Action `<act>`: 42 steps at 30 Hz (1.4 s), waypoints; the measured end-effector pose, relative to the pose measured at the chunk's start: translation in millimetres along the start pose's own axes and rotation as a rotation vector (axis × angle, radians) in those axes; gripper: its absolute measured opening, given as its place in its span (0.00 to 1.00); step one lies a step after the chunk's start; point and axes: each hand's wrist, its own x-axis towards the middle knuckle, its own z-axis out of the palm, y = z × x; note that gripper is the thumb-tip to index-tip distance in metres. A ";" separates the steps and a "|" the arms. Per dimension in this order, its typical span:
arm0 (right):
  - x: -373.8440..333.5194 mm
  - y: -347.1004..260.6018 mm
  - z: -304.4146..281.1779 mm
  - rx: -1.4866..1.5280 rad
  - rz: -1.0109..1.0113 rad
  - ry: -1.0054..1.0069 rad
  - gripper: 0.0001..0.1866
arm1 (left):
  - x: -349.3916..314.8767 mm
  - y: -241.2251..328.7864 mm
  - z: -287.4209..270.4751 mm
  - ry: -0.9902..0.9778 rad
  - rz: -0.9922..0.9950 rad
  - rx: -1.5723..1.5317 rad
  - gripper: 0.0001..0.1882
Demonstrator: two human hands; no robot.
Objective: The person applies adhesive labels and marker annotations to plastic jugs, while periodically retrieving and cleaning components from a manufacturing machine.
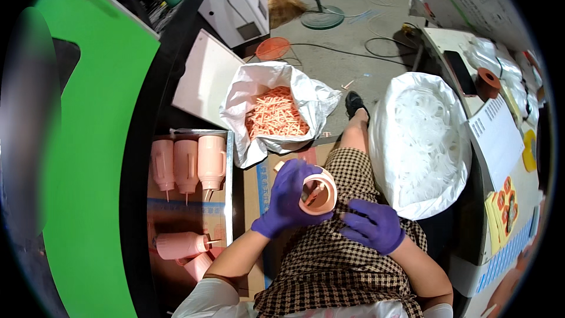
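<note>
Over the brown-and-black checked cloth (335,265) on the person's lap, the left hand (289,195) in its purple glove holds a pink container (322,205), its round mouth tipped up toward the camera. The fingers of that hand wrap around the outside wall; motion blurs them, so how tightly they press cannot be told. A small slim piece (318,189), pale and reddish, shows inside the mouth. Just to the right of the container, the right hand (374,227), also gloved in purple, is held over the lap with its fingers loosely bent and somewhat apart, pinching nothing that shows; whether a fingertip touches the container cannot be told. To the person's left, a metal-edged box (230,182) holds three pink containers (186,168) side by side, with thin sticks poking from their lower ends, and nearer the person another pink container (181,245) lies sideways beside one more, partly hidden by the left forearm. Ahead, an open white sack (325,97) is full of short pink sticks (276,115). On the right, a second white sack (385,147) holds translucent rings (432,141), next to a table bearing a brown roll (487,83) and a white sheet (496,135).
</note>
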 end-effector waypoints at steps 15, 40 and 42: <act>11.0 3.6 31.8 0.027 0.428 -0.075 0.15 | 26.4 31.5 14.2 -0.295 0.149 -0.101 0.30; -14.0 75.3 -101.6 -0.009 0.880 0.460 0.14 | -14.7 0.6 -18.3 -0.154 -0.290 -0.330 0.56; -12.1 48.4 -87.9 0.157 0.672 0.400 0.10 | 9.1 12.1 -21.1 -0.192 -0.266 -0.361 0.47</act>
